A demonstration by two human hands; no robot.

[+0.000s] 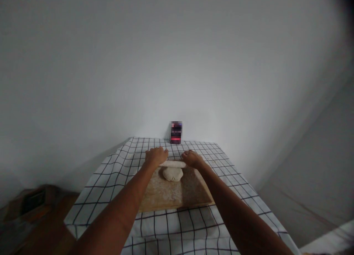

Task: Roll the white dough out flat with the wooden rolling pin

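Note:
A pale lump of dough point(173, 173) lies on a wooden board point(171, 194) in the middle of a table covered with a white, black-checked cloth point(110, 174). A floured rolling pin point(173, 163) rests across the far edge of the dough. My left hand point(156, 155) presses down on the pin's left end. My right hand point(193, 158) presses down on its right end. Both arms reach out straight over the board.
A small dark can or box point(176, 132), blurred, stands at the table's far edge against the white wall. A brown wooden piece of furniture point(33, 203) sits low at the left. The table's right side drops off towards a pale floor.

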